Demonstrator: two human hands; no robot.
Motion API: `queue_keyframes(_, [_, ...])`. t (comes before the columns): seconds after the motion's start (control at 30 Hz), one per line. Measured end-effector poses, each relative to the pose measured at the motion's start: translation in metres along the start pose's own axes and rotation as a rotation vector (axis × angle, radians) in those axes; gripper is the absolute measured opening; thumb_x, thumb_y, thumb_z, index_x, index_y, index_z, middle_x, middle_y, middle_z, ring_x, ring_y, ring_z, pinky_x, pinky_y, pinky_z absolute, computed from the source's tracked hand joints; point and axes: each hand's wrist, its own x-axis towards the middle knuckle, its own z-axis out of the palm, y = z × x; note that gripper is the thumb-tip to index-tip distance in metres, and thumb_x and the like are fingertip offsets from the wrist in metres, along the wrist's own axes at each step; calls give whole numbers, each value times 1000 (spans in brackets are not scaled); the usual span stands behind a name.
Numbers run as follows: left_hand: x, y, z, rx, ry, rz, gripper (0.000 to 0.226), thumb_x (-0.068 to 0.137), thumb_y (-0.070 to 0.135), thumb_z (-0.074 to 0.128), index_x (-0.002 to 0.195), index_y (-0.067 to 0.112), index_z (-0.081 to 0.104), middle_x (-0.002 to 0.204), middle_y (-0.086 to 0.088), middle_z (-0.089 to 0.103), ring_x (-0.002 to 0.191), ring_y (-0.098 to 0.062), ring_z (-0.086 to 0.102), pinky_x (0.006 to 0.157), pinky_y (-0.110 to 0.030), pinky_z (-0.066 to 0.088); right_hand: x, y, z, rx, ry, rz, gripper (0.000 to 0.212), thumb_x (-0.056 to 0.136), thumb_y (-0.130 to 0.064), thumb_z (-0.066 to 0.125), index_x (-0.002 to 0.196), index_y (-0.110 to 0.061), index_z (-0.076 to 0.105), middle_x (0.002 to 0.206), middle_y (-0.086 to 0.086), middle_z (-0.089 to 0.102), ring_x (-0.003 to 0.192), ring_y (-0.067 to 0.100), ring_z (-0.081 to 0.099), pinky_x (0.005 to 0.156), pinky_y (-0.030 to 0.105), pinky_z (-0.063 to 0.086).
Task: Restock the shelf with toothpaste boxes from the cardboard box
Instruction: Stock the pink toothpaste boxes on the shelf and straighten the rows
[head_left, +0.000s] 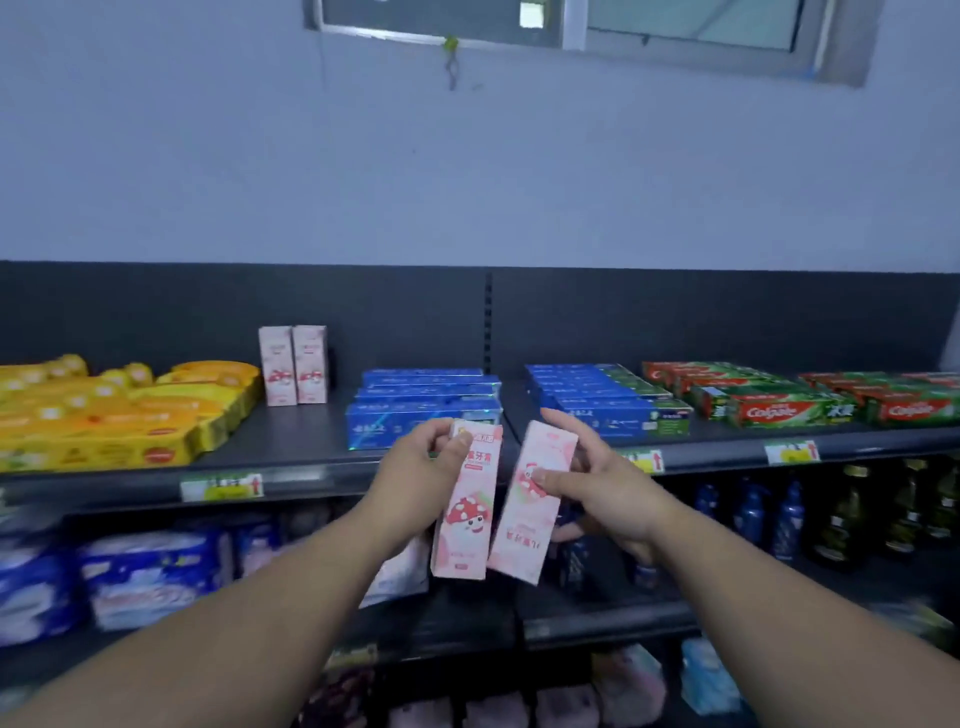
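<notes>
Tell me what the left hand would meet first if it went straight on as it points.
Most likely the front of the blue toothpaste boxes lying directly beyond the left hand and its pink box, though depth is unclear.

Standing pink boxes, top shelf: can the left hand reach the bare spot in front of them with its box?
Probably yes: nothing lies between the left hand, holding its pink box, and that bare strip beside the blue boxes.

A grey-framed window (587, 26) sits high in a pale wall (208, 156), a green cord (451, 62) dangling just beneath it. Far below the window to the right stand dark green bottles (852, 519) beside blue bottles (753, 512). Far below to the left lie blue-and-white soft packs (150, 571).
</notes>
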Motion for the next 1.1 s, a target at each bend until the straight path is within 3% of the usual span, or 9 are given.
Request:
queue_keyframes(0.1, [5, -7, -52, 25, 189, 18, 27, 96, 36, 51, 116, 19, 59, 96, 7, 65, 79, -5, 59, 66, -20, 41, 22, -19, 30, 217, 200, -81, 43, 92, -5, 61, 124, -31, 49, 110, 5, 67, 89, 23, 69, 67, 44, 59])
queue_keyframes(0.2, [12, -13, -89, 7, 296, 3, 20, 97, 35, 51, 110, 22, 58, 93, 8, 66, 87, -12, 61, 71, -27, 45, 44, -29, 58, 418, 326, -145, 33, 93, -4, 59, 110, -31, 49, 117, 10, 63, 88, 23, 69, 64, 40, 59])
queue_keyframes(0.37, [26, -28, -116, -83, 361, -26, 39, 86, 54, 48, 107, 24, 60, 88, 1, 72, 86, -23, 69, 82, -51, 55, 75, -27, 104, 564, 302, -159, 46, 93, -1, 58, 130, -26, 45, 121, 11, 63, 101, 24, 67, 75, 38, 60])
queue_keyframes(0.47, [39, -33, -123, -163, 435, -59, 26, 91, 48, 49, 100, 27, 61, 88, -3, 73, 85, -25, 70, 80, -53, 55, 96, -16, 124, 673, 241, -63, 39, 93, -2, 57, 129, -11, 44, 113, 15, 68, 93, 24, 69, 82, 39, 59])
queue_keyframes(0.53, [51, -34, -128, -221, 483, -88, 24, 95, 43, 49, 104, 23, 59, 91, -6, 73, 85, -26, 70, 80, -51, 57, 111, -10, 129, 591, 176, 6, 34, 92, -6, 62, 123, -10, 49, 113, 13, 69, 91, 23, 69, 85, 39, 56])
queue_keyframes(0.63, [70, -39, -137, -258, 501, -95, 28, 96, 43, 49, 109, 20, 58, 92, -7, 73, 85, -26, 70, 79, -54, 56, 133, -8, 127, 349, 75, 35, 29, 87, -9, 68, 114, -13, 57, 111, 11, 71, 79, 16, 69, 70, 29, 52])
queue_keyframes(0.8, [102, -44, -144, -213, 529, -68, 35, 96, 43, 50, 118, 16, 55, 97, -4, 72, 86, -23, 71, 78, -54, 57, 166, -18, 121, 94, -82, -15, 48, 84, -7, 70, 127, -21, 55, 105, 1, 74, 83, 18, 73, 71, 30, 54])
queue_keyframes(0.97, [121, -41, -146, -162, 510, -19, 34, 96, 42, 51, 119, 17, 55, 106, -4, 70, 87, -21, 72, 76, -49, 59, 189, -29, 124, -123, -218, -81, 76, 82, 3, 68, 144, -31, 39, 107, -7, 69, 90, 15, 72, 81, 36, 58])
queue_keyframes(1.1, [135, -39, -162, -102, 455, 15, 27, 95, 38, 55, 112, 17, 60, 102, -2, 72, 87, -21, 72, 78, -49, 58, 204, -43, 139, -292, -320, -147, 108, 81, 4, 70, 150, -48, 7, 112, -5, 65, 95, 15, 70, 78, 36, 59])
